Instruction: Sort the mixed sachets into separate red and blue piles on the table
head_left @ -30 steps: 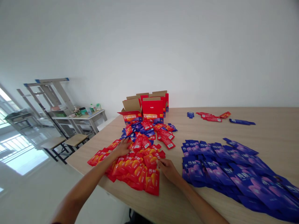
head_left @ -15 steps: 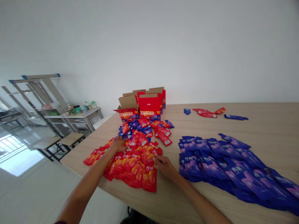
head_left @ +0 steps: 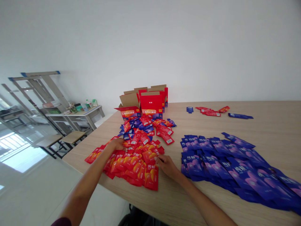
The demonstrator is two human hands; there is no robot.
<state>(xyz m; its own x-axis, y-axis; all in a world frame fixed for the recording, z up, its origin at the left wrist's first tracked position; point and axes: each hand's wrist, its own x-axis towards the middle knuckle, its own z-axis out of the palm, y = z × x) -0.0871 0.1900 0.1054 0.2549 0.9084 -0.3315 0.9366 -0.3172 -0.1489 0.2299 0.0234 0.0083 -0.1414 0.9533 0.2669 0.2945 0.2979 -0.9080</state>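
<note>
Sachets (head_left: 129,164) lie between the left hand (head_left: 117,144), its grip unclear, and the right hand (head_left: 168,165), pinching a red sachet (head_left: 150,155)

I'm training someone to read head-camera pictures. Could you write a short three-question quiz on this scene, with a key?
1. True or false: the left hand is inside an open box.
2. Multiple choice: the fingertips of the right hand are at the edge of which things? A, the stools; B, the red pouches; C, the boxes.
3. Fill in the gap: the large spread of pouches to the right of the right hand is mainly ____ in colour.

Key: 1, false: it is at the red pouches; 2, B; 3, blue.
</note>
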